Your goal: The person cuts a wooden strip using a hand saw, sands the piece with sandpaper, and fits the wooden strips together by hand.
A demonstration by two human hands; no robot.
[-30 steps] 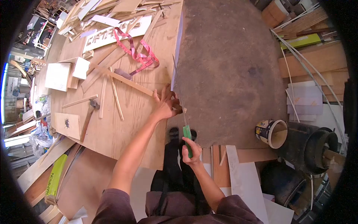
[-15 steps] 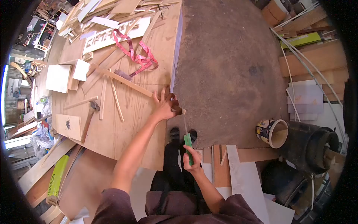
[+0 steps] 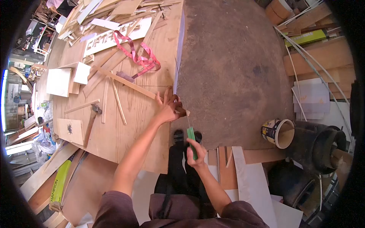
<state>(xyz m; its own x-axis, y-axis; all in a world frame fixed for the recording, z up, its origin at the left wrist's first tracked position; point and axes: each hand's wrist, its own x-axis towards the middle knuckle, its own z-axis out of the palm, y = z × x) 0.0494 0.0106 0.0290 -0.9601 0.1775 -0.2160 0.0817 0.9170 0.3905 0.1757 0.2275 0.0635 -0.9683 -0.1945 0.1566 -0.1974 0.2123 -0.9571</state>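
Observation:
My left hand (image 3: 169, 108) grips a long thin wooden strip (image 3: 129, 84) close to its end, at the right edge of the wooden worktable (image 3: 146, 133). The strip lies slanting across the tabletop, and its tip pokes out past the edge. In my right hand (image 3: 196, 154) is a handsaw (image 3: 191, 133) with a green handle, its fingers closed round the grip. The narrow blade runs up to the strip's end beside my left fingers; part of it is hidden behind them.
On the table lie a hammer (image 3: 91, 123), pink tape (image 3: 146, 62), a white box-like piece (image 3: 59, 80), thin sticks and a pile of wood scraps (image 3: 114, 11). A bucket (image 3: 279, 133) and black drums (image 3: 315, 146) stand right. Boards (image 3: 249, 182) lie near my feet.
My right hand and the saw have moved slightly up toward the strip, and more blade shows beyond my left hand. The left hand and the strip stay in place.

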